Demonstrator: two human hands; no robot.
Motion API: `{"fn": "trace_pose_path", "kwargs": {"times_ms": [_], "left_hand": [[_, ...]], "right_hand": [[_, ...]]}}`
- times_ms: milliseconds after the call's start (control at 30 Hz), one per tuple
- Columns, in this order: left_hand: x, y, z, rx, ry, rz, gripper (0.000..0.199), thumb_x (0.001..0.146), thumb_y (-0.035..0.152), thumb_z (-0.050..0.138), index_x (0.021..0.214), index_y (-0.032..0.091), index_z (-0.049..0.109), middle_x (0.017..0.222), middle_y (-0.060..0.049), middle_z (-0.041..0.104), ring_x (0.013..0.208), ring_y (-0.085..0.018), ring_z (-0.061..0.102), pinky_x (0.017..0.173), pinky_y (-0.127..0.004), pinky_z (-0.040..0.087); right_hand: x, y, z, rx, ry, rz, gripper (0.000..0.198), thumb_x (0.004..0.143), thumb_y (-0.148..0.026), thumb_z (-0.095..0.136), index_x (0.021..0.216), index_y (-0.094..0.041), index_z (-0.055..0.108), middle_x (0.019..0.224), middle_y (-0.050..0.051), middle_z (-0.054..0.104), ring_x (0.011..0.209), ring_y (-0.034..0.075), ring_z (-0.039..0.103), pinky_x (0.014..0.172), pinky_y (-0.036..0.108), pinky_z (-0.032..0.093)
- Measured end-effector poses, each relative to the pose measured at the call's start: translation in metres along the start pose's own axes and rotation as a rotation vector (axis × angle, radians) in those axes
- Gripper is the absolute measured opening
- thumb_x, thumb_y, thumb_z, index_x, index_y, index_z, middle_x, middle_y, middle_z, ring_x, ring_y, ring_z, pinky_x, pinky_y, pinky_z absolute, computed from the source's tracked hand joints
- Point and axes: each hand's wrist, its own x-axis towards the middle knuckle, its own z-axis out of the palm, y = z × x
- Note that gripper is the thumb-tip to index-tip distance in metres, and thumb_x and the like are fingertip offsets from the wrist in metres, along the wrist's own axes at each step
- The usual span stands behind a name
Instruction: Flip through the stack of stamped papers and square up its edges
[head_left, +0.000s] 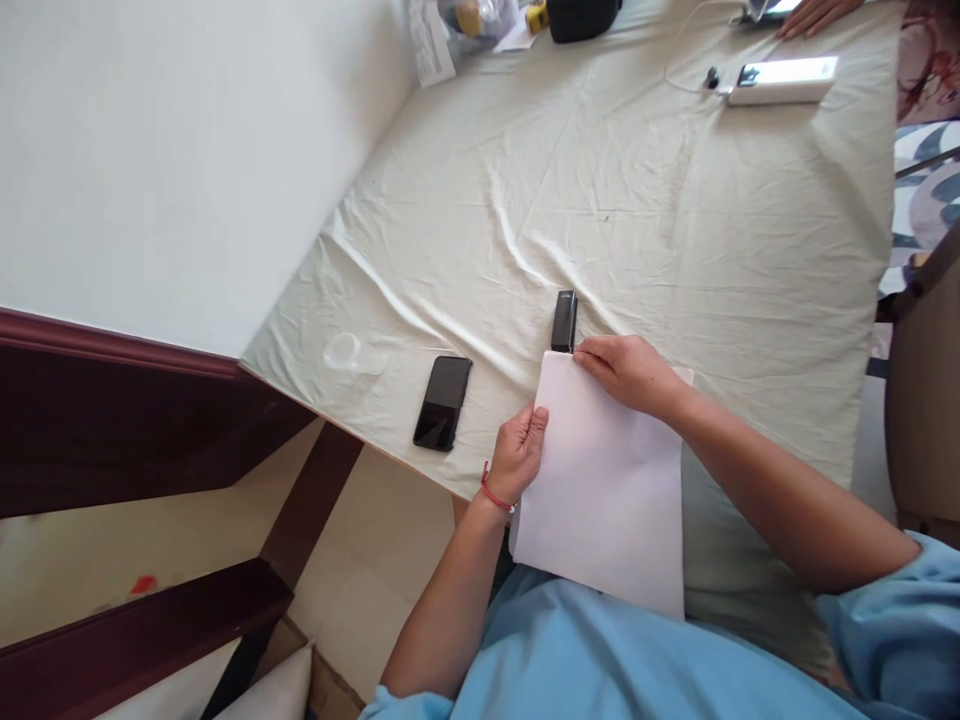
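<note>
A stack of white paper sheets (600, 490) lies over the near table edge and reaches to my blue shirt. My left hand (521, 450) grips its left edge, thumb on top and fingers underneath. At the top edge, my right hand (622, 372) pinches the sheets with its thumb and fingers closed. Just beyond the top left corner lies a black stapler (564, 320), close to my right fingertips; whether they touch it I cannot tell. Left of the paper, a black smartphone (443, 403) rests face up with a dark screen.
A pale cloth (630, 200) covers the table. A clear round lid (342, 351) lies at the left. Farther back are a white power bank (784, 80) with a cable, another person's hand (819, 15), a black case (583, 18) and a plastic bag (484, 18). A wall borders the left side.
</note>
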Motion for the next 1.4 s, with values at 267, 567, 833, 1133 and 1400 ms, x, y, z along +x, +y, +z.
{"fn": "trace_pose_path", "kwargs": {"times_ms": [267,567,833,1133,1400], "left_hand": [[0.002,-0.009,0.000,0.023,-0.039,-0.153,0.034,0.098,0.046,0.045,0.075,0.021,0.046,0.072,0.003,0.046,0.069,-0.014,0.043,0.066,-0.026,0.036],[0.022,-0.009,0.012,-0.072,0.027,-0.252,0.030,0.094,0.040,0.050,0.070,0.021,0.047,0.065,0.004,0.041,0.063,-0.013,0.037,0.060,-0.025,0.031],[0.027,-0.008,0.014,-0.059,0.027,-0.209,0.028,0.094,0.034,0.051,0.070,0.020,0.050,0.066,0.004,0.045,0.065,-0.013,0.041,0.062,-0.026,0.033],[0.028,-0.018,0.013,-0.115,0.025,-0.236,0.026,0.093,0.038,0.054,0.075,0.019,0.056,0.070,0.001,0.056,0.067,-0.015,0.050,0.065,-0.025,0.041],[0.026,-0.014,0.016,0.004,0.051,-0.178,0.028,0.096,0.033,0.046,0.072,0.020,0.052,0.068,0.002,0.052,0.068,-0.015,0.047,0.064,-0.026,0.037]], "right_hand": [[0.038,0.015,0.010,-0.233,-0.242,0.172,0.033,0.099,-0.029,0.043,0.096,-0.020,0.075,0.110,0.013,0.077,0.100,0.029,0.070,0.071,0.034,0.042],[0.059,0.024,0.006,-0.284,-0.243,0.225,0.033,0.097,-0.029,0.046,0.105,-0.022,0.078,0.118,0.014,0.076,0.108,0.034,0.069,0.080,0.039,0.050],[0.030,0.023,0.015,-0.290,0.172,-0.122,0.049,0.099,-0.019,0.046,0.147,-0.015,0.056,0.153,0.016,0.057,0.141,0.033,0.051,0.114,0.049,0.043],[0.021,0.032,0.028,-0.324,0.090,-0.354,0.064,0.093,0.001,0.035,0.148,-0.023,0.057,0.158,0.005,0.053,0.154,0.022,0.041,0.130,0.061,0.016],[0.018,0.026,0.029,-0.308,0.080,-0.306,0.062,0.095,-0.004,0.037,0.154,-0.020,0.050,0.163,0.008,0.047,0.154,0.026,0.041,0.129,0.063,0.016]]}}
